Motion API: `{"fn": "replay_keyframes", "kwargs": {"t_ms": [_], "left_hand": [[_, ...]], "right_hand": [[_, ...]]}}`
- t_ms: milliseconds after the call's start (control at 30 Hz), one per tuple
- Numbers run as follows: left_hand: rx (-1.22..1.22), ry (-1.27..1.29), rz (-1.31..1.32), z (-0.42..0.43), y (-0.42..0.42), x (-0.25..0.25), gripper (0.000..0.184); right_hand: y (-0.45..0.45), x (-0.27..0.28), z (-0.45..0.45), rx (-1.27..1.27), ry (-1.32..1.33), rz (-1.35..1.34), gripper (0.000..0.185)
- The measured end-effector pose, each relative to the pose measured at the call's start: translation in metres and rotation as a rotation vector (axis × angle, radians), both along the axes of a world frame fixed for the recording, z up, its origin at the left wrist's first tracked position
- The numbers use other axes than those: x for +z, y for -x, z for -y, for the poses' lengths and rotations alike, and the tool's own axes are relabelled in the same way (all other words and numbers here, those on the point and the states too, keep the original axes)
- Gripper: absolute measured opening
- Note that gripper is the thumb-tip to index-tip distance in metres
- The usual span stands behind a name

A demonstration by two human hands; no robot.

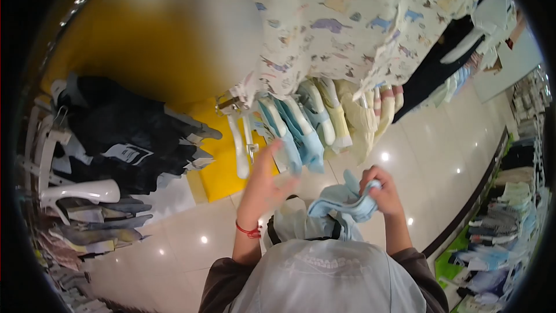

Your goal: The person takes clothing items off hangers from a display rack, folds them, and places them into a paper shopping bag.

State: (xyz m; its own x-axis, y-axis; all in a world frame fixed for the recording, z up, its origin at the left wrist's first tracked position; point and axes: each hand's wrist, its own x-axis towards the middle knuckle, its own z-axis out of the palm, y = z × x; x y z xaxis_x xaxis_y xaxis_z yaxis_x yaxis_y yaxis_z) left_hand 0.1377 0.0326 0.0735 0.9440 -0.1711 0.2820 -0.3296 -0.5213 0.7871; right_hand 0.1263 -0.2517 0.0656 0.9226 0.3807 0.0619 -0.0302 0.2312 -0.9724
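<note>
My right hand (382,190) is closed around a folded light blue garment (350,200), which hangs in front of my body. My left hand (266,182), slightly blurred, has its fingers stretched apart and holds nothing. It is raised close to a white clothes hanger (238,145) on the rack. Just beyond its fingers hang small light blue garments (310,145) on white hangers, with pale yellow garments (359,113) to their right. Part of the blue garment is hidden by my right fingers.
White fabric with animal prints (341,29) hangs across the top. Dark garments (116,139) hang on a rack at the left, above a white curved hanger (87,191). Another clothes rack (509,214) lines the right side. Glossy tiles (191,249) cover the floor.
</note>
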Motion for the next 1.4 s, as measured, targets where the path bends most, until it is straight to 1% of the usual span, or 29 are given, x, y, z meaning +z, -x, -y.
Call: {"fn": "replay_keyframes", "kwargs": {"t_ms": [33,67,133,167,233,267,300,333,367,400,467,500,533,567,600,667,700,733,800,833,933,967,1067,1167,1267,1333,1400], "left_hand": [[-0.178,0.128,-0.086,0.015,0.002,-0.002,0.071],[-0.356,0.255,-0.173,0.031,0.005,-0.004,0.071],[-0.521,0.14,-0.152,0.056,0.004,-0.022,0.064],[-0.609,0.08,-0.131,0.064,0.001,-0.033,0.06],[-0.647,0.138,-0.354,0.072,-0.005,-0.051,0.051],[-0.662,0.164,-0.465,0.077,-0.008,-0.057,0.046],[-0.627,0.215,-0.364,0.079,-0.012,-0.059,0.032],[-0.586,0.352,-0.376,0.084,-0.015,-0.06,0.03],[-0.537,0.489,-0.393,0.089,-0.017,-0.06,0.028],[-0.482,0.622,-0.41,0.094,-0.019,-0.06,0.026],[-0.442,0.536,-0.415,0.102,-0.027,-0.06,0.024],[-0.418,0.49,-0.413,0.105,-0.032,-0.06,0.023],[-0.393,0.441,-0.41,0.11,-0.035,-0.059,0.022],[-0.415,0.461,-0.417,0.117,-0.036,-0.059,0.021],[-0.436,0.466,-0.35,0.129,-0.036,-0.053,0.02],[-0.478,0.484,-0.212,0.165,-0.031,-0.032,0.02],[-0.462,0.325,-0.138,0.182,-0.027,-0.026,0.022],[-0.475,0.21,-0.185,0.194,-0.027,-0.03,0.023],[-0.492,-0.015,-0.269,0.225,-0.029,-0.04,0.025],[-0.465,0.037,-0.3,0.24,-0.031,-0.04,0.026],[-0.488,0.335,-0.238,0.288,-0.039,-0.03,0.024],[-0.513,0.341,-0.243,0.306,-0.041,-0.029,0.025],[-0.564,0.244,-0.39,0.358,-0.048,-0.025,0.027],[-0.459,0.195,-0.406,0.41,-0.05,-0.028,0.03],[-0.402,0.042,-0.436,0.454,-0.049,-0.034,0.032],[-0.462,0.082,-0.337,0.485,-0.041,-0.029,0.032],[-0.512,0.093,-0.295,0.511,-0.036,-0.02,0.03]], "right_hand": [[-0.001,0.007,0.002,-0.027,-0.195,-0.04,0.029],[0.0,0.016,0.005,-0.088,-0.285,-0.044,0.031],[0.0,0.033,0.01,-0.216,-0.473,-0.029,0.035],[0.0,0.037,0.016,-0.261,-0.469,0.02,0.035],[0.002,0.044,0.034,-0.351,-0.452,0.124,0.036],[0.003,0.048,0.04,-0.465,-0.383,0.147,0.034],[0.005,0.052,0.048,-0.578,-0.312,0.164,0.033],[0.008,0.054,0.055,-0.689,-0.239,0.175,0.032],[0.01,0.045,0.071,-0.766,-0.178,0.23,0.024],[0.015,0.038,0.084,-0.879,0.037,0.28,0.023],[0.021,0.027,0.103,-1.076,0.47,0.366,0.02],[0.025,0.028,0.106,-1.117,0.669,0.357,0.018],[0.027,0.027,0.11,-1.128,0.733,0.31,0.019],[0.028,0.026,0.114,-1.135,0.796,0.261,0.02],[0.029,0.025,0.119,-1.141,0.857,0.213,0.022],[0.028,0.023,0.131,-1.156,0.787,0.199,0.021],[0.028,0.022,0.139,-1.149,0.737,0.191,0.02],[0.029,0.021,0.15,-1.139,0.688,0.183,0.018],[0.031,0.026,0.181,-1.176,0.766,0.208,0.022],[0.03,0.029,0.199,-1.198,0.804,0.225,0.024],[0.038,0.03,0.266,-1.156,0.924,0.114,0.024],[0.04,0.03,0.281,-1.174,0.977,0.076,0.026],[0.043,0.014,0.338,-1.147,1.017,-0.054,0.027],[0.048,0.006,0.373,-1.12,0.832,-0.122,0.027],[0.051,-0.022,0.397,-0.947,0.546,-0.239,0.023],[0.046,-0.01,0.387,-0.741,0.272,-0.269,0.019],[0.036,-0.012,0.384,-0.676,0.252,-0.175,0.019]]}}
